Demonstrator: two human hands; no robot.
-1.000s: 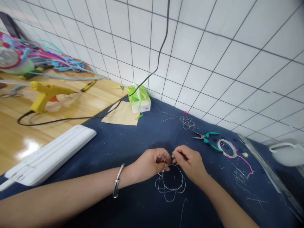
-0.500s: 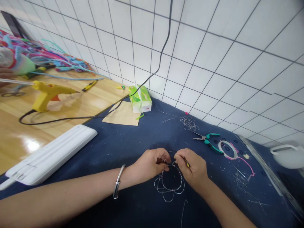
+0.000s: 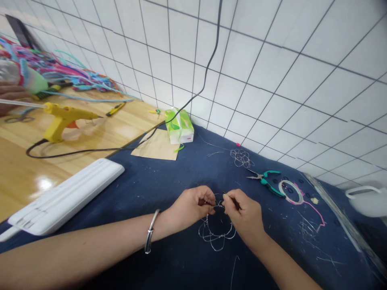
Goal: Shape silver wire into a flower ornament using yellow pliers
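Observation:
My left hand (image 3: 191, 204), with a silver bangle (image 3: 150, 231) on its wrist, pinches the upper left of a thin wire ring (image 3: 221, 236). The ring has petal-like loops along its lower edge and tiny beads. Opposite it, my right hand (image 3: 247, 214) has its thumb and index finger closed on wire at the ring's upper right. My fingers hide part of the ring's top. Below lies a loose piece of bent wire (image 3: 234, 270) on the dark blue cloth (image 3: 169, 257).
Green-handled pliers (image 3: 267, 180), a looped wire flower (image 3: 242, 158), a white ring-shaped spool (image 3: 290, 191) and wire scraps lie on the right. A tissue pack (image 3: 179, 131), white power bank-like bar (image 3: 69, 193) and yellow glue gun (image 3: 62, 123) are leftward. Another person's hand (image 3: 12, 94) holds a bottle-like object.
The wire ring has tilted and its loops sit slightly higher and to the right. My right fingers have shifted a little; both hands still grip at the ring's top.

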